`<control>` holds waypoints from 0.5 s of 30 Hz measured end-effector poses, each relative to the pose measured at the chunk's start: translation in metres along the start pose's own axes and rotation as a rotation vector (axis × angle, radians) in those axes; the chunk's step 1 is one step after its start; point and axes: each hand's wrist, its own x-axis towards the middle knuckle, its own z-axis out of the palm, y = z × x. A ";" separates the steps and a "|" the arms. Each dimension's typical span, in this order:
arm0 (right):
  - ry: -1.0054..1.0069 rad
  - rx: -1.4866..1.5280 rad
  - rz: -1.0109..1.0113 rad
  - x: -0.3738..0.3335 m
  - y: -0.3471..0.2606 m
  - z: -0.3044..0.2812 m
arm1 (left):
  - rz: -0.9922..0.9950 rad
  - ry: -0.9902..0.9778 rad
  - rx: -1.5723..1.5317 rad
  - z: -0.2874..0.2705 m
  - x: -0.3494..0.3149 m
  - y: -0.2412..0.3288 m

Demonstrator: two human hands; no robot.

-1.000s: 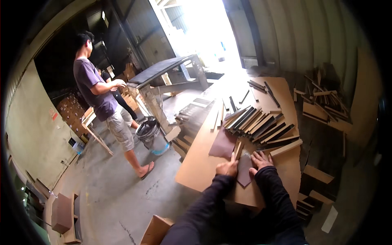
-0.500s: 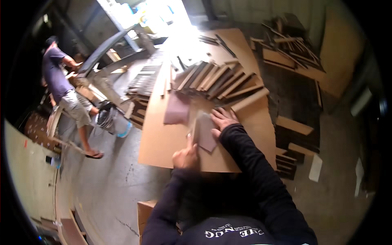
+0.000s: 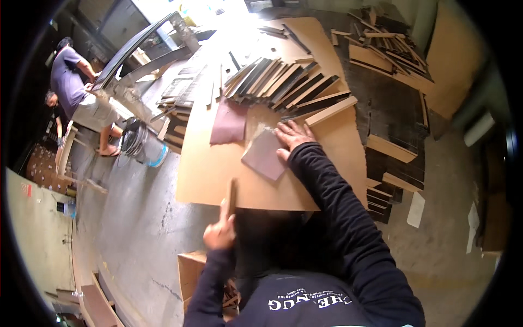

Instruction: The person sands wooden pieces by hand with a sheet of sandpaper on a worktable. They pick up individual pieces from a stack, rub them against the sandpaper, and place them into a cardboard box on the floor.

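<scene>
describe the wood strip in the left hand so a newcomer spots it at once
Find the big tan board in the middle, then the left hand by its near edge. The wood strip juts from that hand. Being held sets it apart from the strips piled farther up the board.

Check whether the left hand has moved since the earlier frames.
Yes, backward: the left hand, holding a wood strip, was over the brown board and is now past its near edge.

Two mauve sheets (image 3: 265, 155); one held strip (image 3: 232, 197); dozen-plus piled strips (image 3: 280, 80); two co-workers (image 3: 70, 82); one bucket (image 3: 151, 148).
</scene>
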 end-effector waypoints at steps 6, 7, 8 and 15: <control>-0.019 -0.041 -0.004 0.000 -0.006 -0.004 | -0.801 0.178 -0.057 0.034 -0.227 -0.117; -0.030 -0.061 0.009 0.000 0.000 -0.004 | -1.030 -0.302 0.042 0.024 -0.231 -0.110; -0.063 -0.049 0.004 0.001 -0.005 -0.008 | -0.983 -0.247 0.096 0.031 -0.253 -0.116; -0.082 -0.145 0.043 -0.011 -0.002 -0.003 | -0.391 0.242 -0.403 0.030 -0.106 -0.077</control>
